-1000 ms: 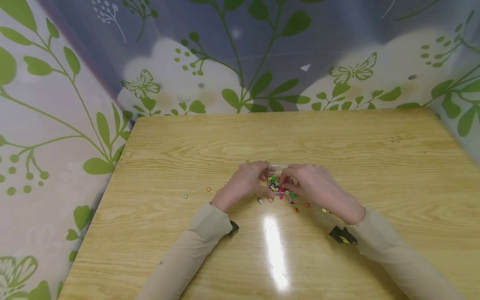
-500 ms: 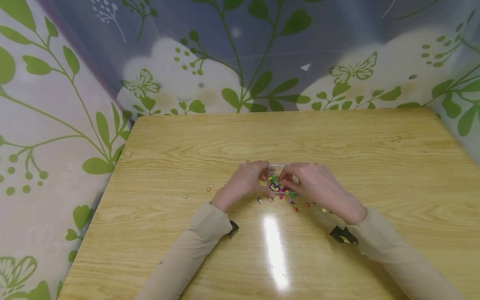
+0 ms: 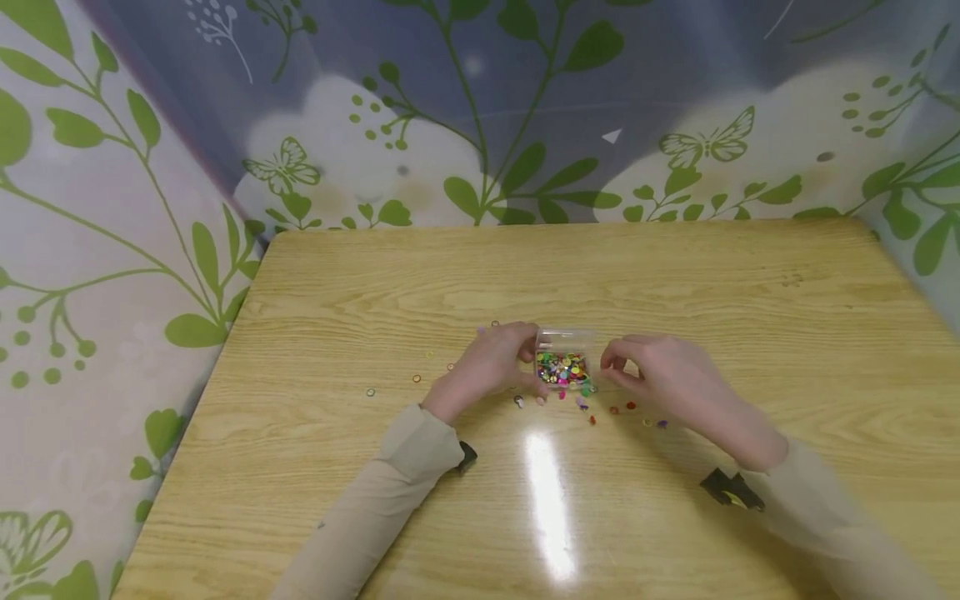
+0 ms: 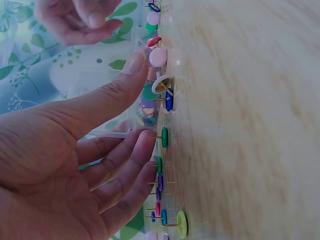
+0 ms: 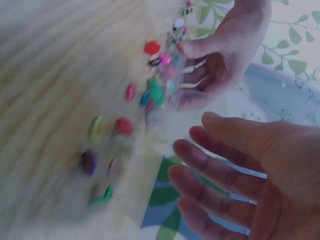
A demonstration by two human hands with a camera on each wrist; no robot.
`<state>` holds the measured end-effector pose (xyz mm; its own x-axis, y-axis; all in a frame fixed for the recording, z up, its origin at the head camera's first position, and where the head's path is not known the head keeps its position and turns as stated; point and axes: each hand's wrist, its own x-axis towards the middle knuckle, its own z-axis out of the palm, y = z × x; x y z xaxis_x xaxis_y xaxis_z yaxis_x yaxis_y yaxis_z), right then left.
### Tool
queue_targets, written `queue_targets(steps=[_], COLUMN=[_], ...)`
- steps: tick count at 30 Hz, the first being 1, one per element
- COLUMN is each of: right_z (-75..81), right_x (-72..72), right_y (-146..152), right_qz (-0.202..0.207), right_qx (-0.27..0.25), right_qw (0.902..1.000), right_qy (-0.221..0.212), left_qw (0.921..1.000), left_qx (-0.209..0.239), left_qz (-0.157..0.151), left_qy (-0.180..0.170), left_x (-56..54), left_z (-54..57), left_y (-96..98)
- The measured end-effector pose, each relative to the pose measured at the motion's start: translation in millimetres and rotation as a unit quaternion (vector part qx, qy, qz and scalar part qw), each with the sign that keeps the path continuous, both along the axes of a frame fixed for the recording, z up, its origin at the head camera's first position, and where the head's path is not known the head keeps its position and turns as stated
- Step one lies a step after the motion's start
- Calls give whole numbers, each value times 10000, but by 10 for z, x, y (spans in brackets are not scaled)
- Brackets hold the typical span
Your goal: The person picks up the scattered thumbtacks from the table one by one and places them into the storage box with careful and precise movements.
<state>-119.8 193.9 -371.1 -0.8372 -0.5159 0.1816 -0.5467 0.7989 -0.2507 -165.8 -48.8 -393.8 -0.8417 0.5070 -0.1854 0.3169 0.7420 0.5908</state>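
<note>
A small clear plastic box (image 3: 566,337) with its lid raised holds a heap of colourful thumbtacks (image 3: 562,371) in the middle of the table. My left hand (image 3: 486,363) grips the box's left end, thumb on the near side and fingers behind. In the left wrist view, the thumb lies along the box beside a pink tack (image 4: 158,57). Just right of the box, my right hand (image 3: 667,371) hovers with fingers loosely bent; in the right wrist view nothing shows between its fingers. Loose tacks, among them a red one (image 3: 631,406) and a yellow one (image 5: 96,129), lie near it.
More loose tacks lie left of the left hand, such as a green one (image 3: 371,392). A white tack (image 4: 161,84) sits near the left thumb. The wooden table (image 3: 360,283) meets a leaf-patterned wall covering (image 3: 442,158) at its far edge.
My right hand has come out of the box and moved right, uncovering the tacks inside and several on the table. The left hand and the box stay put.
</note>
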Motion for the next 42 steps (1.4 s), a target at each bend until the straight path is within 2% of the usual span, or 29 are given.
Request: queue_targets(steps=[4, 11, 18, 29, 42], right_z=[-20, -50, -110, -134, -66], right_x=[71, 197, 236, 213, 185], right_y=[165, 403, 518, 534, 545], right_qz=[-25, -293, -191, 10, -131], right_qx=[182, 734, 708, 379, 291], right_qw=[9998, 9951, 9925, 9933, 9974], right_qy=[99, -596, -980, -1095, -646], left_qw=[10000, 10000, 10000, 10000, 9999], left_qx=[-7, 6, 19, 37, 113], left_qz=[27, 73, 45, 36, 57], left_qy=[-36, -67, -23, -52, -66], left_x=[6, 11, 7, 17, 7], left_z=[1, 10, 10, 20, 3], left_y=[0, 2, -3, -3, -1])
